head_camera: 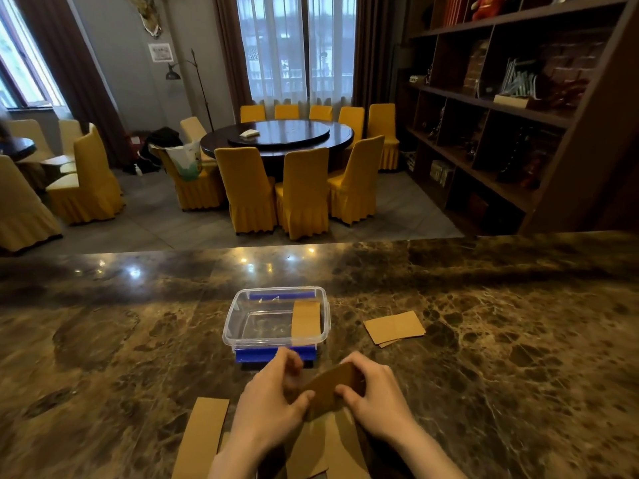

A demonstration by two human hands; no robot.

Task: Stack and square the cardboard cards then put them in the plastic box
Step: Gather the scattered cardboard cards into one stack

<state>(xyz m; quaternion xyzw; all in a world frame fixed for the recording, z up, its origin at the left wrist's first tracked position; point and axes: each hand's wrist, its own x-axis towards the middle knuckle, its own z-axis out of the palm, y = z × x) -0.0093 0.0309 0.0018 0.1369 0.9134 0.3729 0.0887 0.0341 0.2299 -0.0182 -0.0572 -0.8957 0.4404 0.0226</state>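
A clear plastic box (238,326) with blue clips stands on the marble counter, and one brown cardboard card (306,322) leans inside it at the right. Just in front of the box, my left hand (268,406) and my right hand (375,399) together grip a small stack of cards (328,388) above the counter. More loose cards (204,437) lie flat near the front edge, some of them under my wrists. Two overlapping cards (394,327) lie to the right of the box.
The dark marble counter (518,323) stretches wide on both sides. Beyond its far edge is a dining room with a round table (276,134), yellow covered chairs and a dark bookshelf (501,108) at the right.
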